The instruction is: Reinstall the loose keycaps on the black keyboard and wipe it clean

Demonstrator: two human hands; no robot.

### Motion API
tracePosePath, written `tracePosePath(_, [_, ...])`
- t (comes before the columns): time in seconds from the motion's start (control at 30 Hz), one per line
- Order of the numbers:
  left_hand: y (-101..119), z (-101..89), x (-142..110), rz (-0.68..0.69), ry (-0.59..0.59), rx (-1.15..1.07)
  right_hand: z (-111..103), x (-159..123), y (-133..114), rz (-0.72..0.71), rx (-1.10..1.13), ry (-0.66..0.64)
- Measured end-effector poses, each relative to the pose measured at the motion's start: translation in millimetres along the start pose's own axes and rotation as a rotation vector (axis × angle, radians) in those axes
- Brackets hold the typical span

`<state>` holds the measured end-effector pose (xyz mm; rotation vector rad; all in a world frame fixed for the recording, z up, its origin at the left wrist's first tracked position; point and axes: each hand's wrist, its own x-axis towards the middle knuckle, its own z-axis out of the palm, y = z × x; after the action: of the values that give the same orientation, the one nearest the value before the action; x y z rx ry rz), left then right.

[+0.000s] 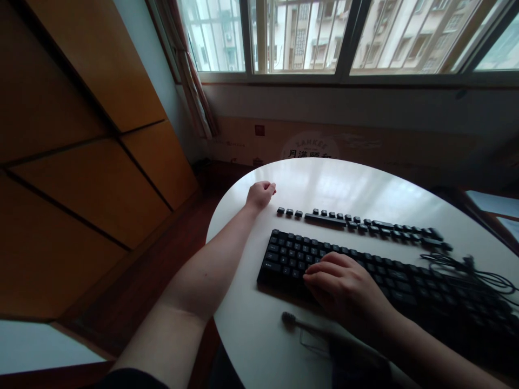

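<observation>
My left hand [261,194] is closed in a fist over the far left part of the white table, just beyond the row of loose keycaps. Whatever its fingers may hold is hidden. My right hand [340,281] rests on the near left part of a black keyboard [290,254], its bent fingers drawn together over the keys and front edge; the thumb is out of sight. Behind the keyboard, loose black keycaps [289,212] lie in two rough rows, with a long space bar keycap [325,220] among them.
A small dark-bristled brush [289,319] and a thin wire tool [312,346] lie in front of the keyboard. A coiled black cable [478,274] is at the right of the white round table [239,335]. Wooden cabinets [81,216] stand left, windows behind.
</observation>
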<state>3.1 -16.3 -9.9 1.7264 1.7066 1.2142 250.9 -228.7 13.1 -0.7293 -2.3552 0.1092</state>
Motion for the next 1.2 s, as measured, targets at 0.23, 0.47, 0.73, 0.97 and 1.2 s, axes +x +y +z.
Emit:
tracePosePath(0.23, [1.3,-1.4,-1.1,0.013,-0.005,0.009,0.3,-3.9,1.8,-0.016,-0.044,-0.006])
tracePosePath(0.47, [3.6,-1.4,-1.9,0.019,-0.017,0.015,7.2,-5.4,2.8,-0.027,-0.032,0.062])
tracePosePath(0.73, [1.7,0.0,-0.4,0.031,-0.015,0.017,6.5,-4.1,1.9,-0.001,-0.027,0.05])
tracePosePath(0.97, [0.8,-0.4,-0.2,0.042,-0.011,0.024,6.0,-4.1,-1.8,0.003,-0.034,0.038])
tracePosePath(1.2, [0.9,1.7,-1.1,0.039,-0.017,0.025,10.6,-4.4,1.1,0.014,-0.017,0.048])
